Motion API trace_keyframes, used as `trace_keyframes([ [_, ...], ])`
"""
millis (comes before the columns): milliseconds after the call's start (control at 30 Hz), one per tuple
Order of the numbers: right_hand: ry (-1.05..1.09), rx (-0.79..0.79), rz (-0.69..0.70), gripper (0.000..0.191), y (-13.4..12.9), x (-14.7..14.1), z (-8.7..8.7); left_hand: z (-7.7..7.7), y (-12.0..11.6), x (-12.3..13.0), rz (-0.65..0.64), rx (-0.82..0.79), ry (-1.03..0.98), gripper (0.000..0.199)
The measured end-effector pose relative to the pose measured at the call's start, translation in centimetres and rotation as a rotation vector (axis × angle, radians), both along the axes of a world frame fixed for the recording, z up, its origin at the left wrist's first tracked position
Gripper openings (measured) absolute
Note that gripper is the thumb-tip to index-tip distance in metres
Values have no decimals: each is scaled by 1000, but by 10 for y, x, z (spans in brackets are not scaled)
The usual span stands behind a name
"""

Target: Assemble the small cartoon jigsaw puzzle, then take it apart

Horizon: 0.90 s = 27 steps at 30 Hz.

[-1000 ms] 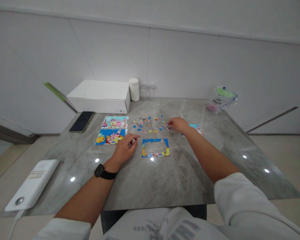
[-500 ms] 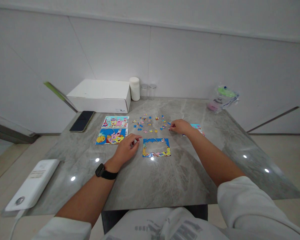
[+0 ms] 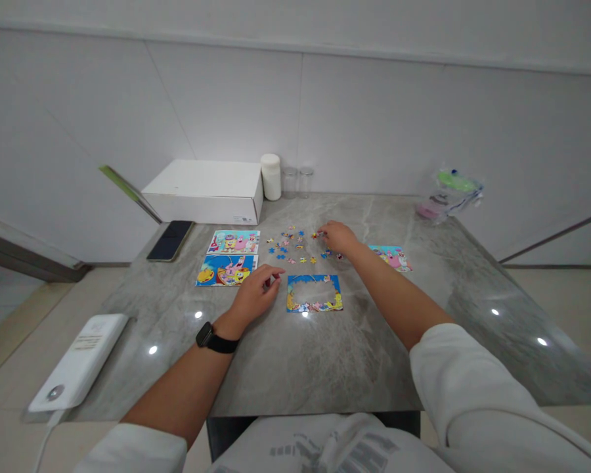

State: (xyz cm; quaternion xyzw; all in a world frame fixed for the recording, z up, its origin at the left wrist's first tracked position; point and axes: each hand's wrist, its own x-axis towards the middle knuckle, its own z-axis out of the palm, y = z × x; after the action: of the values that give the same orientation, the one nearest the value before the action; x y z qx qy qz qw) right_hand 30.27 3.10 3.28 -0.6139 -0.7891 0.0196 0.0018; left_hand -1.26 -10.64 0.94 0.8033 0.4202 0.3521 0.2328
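Observation:
Among the loose jigsaw pieces (image 3: 299,247) at the table's middle, my right hand (image 3: 339,236) reaches to the far right of the group. Its thumb and fingertips are pinched at a small puzzle piece (image 3: 320,234), mostly hidden by the fingers. A yellow and red piece lies right beside the fingertips. My left hand (image 3: 257,289) rests on the table with its index finger stretched out, thumb apart, and nothing seen in it. Just to its right lies the puzzle frame (image 3: 290,295), a blue border with a bare middle. Under my left hand's far side is a blue cartoon card (image 3: 221,270).
A second cartoon card (image 3: 234,242) lies behind the blue one, and another picture card (image 3: 394,257) is partly behind my right forearm. Farther out are a phone (image 3: 170,240), white box (image 3: 201,180), white bottle (image 3: 271,177), two clear jars (image 3: 305,182), plastic bag (image 3: 448,196) and white device (image 3: 81,361).
My right hand has moved away from the near right pieces to the far right ones. My left hand stays in place. The whole view has shifted slightly.

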Motion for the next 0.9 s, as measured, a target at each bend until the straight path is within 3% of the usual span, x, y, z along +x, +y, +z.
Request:
trace_keyframes([
  [533, 9, 5, -43, 35, 7, 11, -3, 3, -1, 4, -35, -6, -1, 24],
  [900, 41, -6, 44, 39, 8, -11, -5, 5, -4, 7, -48, -29, 1, 23],
])
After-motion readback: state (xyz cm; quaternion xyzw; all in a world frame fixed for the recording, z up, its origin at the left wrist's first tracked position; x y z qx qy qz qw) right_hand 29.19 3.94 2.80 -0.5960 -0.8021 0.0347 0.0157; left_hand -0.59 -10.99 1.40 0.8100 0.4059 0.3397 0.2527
